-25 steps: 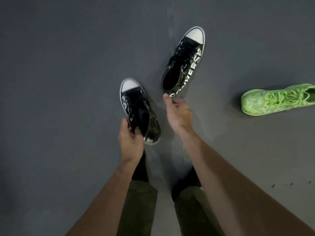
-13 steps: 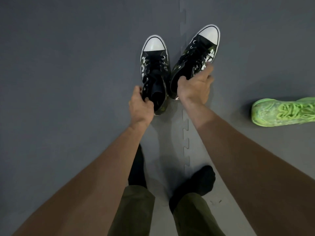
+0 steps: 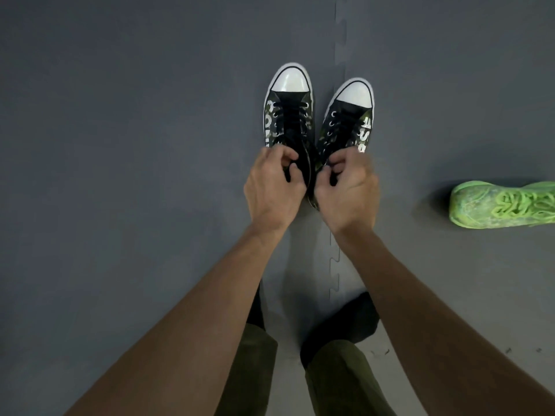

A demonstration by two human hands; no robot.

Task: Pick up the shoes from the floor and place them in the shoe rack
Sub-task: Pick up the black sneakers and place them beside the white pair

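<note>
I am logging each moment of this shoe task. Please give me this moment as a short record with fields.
left hand: gripping the heel opening of the left black sneaker
right hand: gripping the heel opening of the right black sneaker
pair: side by side, white toe caps pointing away
other shoe: neon green sneaker on the grey floor mat, apart to the right
shoe rack: not in view

Floor mat [image 3: 120, 175]: bare to the left of the left sneaker [image 3: 286, 115] and beyond both toe caps; open reach there. Left sneaker and right sneaker [image 3: 348, 121] sit side by side, heels touching, toes slightly apart; no passage between them at the heel end. Green sneaker [image 3: 501, 205] lies well apart on the right, with a clear strip between. Near side taken up by the person's socked feet [image 3: 351, 319].
</note>
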